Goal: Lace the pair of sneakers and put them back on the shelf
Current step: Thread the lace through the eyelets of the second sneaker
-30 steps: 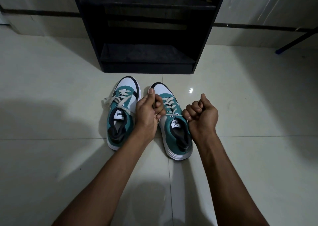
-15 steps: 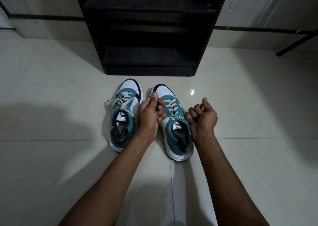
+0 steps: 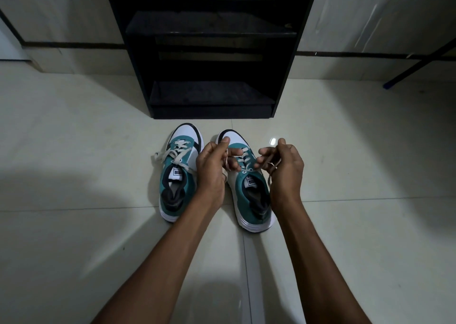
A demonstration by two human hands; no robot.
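Two teal and white sneakers stand side by side on the tiled floor, toes toward a black shelf (image 3: 212,94). The left sneaker (image 3: 179,173) has its white laces crossed, with loose ends lying off to its left. Over the right sneaker (image 3: 251,190) are both my hands. My left hand (image 3: 212,168) pinches one lace end at the shoe's left side. My right hand (image 3: 283,168) holds the other lace end, which loops around its fingers above the shoe's right side. The fingers hide part of the lacing.
The black shelf unit stands against the wall directly behind the shoes, its lower boards bare. A dark rod with a blue tip (image 3: 394,80) slants down at the far right. Pale floor tiles spread to both sides.
My hands have loosened from tight fists pulling the lace ends outward into opened fingers working the laces over the right sneaker. The camera has tilted up, showing more shelf.
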